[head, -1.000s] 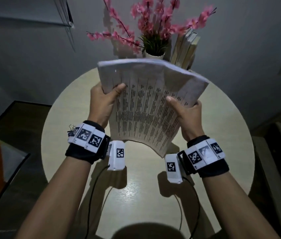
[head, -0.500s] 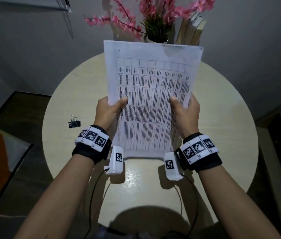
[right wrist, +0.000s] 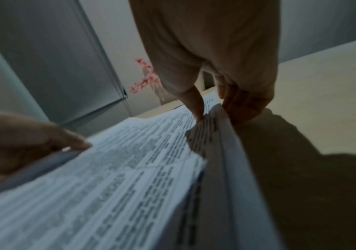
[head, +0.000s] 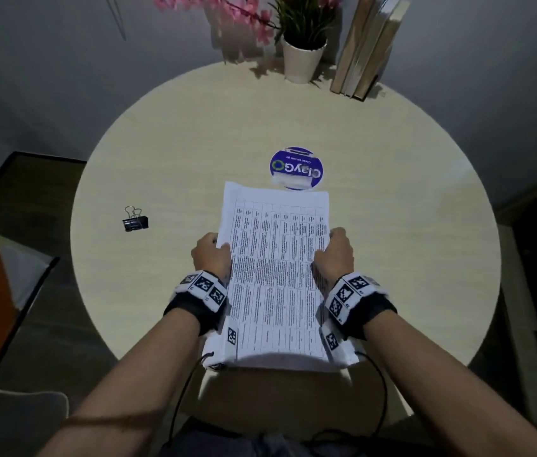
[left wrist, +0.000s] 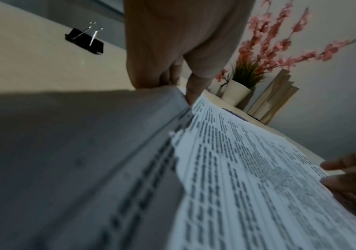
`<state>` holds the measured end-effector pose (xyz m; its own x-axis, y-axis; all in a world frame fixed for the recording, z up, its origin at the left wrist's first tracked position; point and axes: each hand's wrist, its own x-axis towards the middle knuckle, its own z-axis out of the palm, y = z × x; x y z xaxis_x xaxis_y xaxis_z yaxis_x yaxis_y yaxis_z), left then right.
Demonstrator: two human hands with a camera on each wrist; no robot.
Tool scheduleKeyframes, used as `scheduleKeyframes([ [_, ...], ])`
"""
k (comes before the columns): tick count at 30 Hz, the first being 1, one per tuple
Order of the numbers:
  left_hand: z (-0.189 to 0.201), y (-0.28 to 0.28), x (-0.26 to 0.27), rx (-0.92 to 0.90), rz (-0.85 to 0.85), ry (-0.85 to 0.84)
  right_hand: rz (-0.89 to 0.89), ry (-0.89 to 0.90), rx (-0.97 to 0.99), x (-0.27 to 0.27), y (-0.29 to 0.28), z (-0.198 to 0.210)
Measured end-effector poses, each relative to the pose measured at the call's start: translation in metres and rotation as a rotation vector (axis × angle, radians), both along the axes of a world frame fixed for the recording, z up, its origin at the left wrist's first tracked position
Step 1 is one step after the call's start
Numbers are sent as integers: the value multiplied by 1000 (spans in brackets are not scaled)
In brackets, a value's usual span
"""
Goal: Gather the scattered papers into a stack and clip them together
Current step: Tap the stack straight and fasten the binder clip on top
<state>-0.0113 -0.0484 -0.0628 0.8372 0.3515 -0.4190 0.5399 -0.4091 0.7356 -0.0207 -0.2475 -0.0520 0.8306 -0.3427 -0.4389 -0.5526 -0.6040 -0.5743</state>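
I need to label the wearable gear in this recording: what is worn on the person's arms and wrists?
Bare forearms, no sleeves. Each wrist carries a black band topped with white blocks of black square-code markers. A white camera unit with its own marker hangs below each wrist, trailing a thin black cable.

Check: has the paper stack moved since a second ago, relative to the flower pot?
Yes. The paper stack has come down and toward the person: it covered the flower pot before, and now lies low over the table, held by both hands.
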Motion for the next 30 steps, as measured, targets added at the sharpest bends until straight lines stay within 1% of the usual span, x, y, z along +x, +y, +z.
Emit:
scheduleKeyframes([
  [2, -1, 4, 5, 28, -16, -17, 53, -1, -123, 1, 1, 1],
  [4, 0, 17, 12, 50, 10, -75, 113, -27, -222, 5, 5, 6],
  [6, 4, 37, 23, 72, 124, -180, 181, -75, -233, 12, 14, 11],
  [8, 11, 62, 34, 163, 318, -211, 284, -100, -200, 22, 27, 14],
  [9, 14, 74, 38, 209, 406, -172, 342, -99, -179, 28, 36, 15],
  [11, 18, 96, 45, 220, 528, -38, 449, -76, -148, 36, 52, 14],
  [13, 15, 113, 49, 163, 545, 88, 531, -53, -151, 42, 66, 12],
  [14, 8, 121, 50, 137, 521, 121, 568, -44, -168, 44, 72, 10],
  [15, 2, 124, 51, 121, 487, 117, 602, -31, -189, 44, 76, 8],
  [16, -3, 128, 52, 108, 467, 74, 634, -8, -207, 44, 81, 6],
  [17, -7, 130, 52, 89, 457, -5, 665, 15, -228, 44, 84, 3],
  [19, -8, 130, 50, 44, 446, -125, 728, 48, -295, 41, 87, -1],
  [21, -4, 128, 52, -5, 437, -153, 765, 46, -350, 38, 88, -2],
  [22, -3, 126, 55, -49, 416, -148, 767, 42, -348, 40, 87, -2],
  [23, 0, 122, 57, -143, 388, -150, 756, 32, -320, 44, 87, -1],
  [24, 3, 116, 59, -274, 354, -151, 717, 11, -258, 50, 87, 1],
  [25, 7, 108, 59, -394, 289, -160, 639, -14, -153, 57, 87, 3],
  [26, 12, 98, 60, -483, 185, -157, 537, -16, -11, 64, 87, 7],
  [27, 19, 87, 60, -507, 37, -130, 431, 5, 156, 71, 89, 12],
  [29, 33, 66, 61, -496, -252, -84, 251, 52, 483, 79, 91, 25],
  [30, 38, 58, 62, -493, -339, -77, 200, 63, 602, 82, 90, 31],
])
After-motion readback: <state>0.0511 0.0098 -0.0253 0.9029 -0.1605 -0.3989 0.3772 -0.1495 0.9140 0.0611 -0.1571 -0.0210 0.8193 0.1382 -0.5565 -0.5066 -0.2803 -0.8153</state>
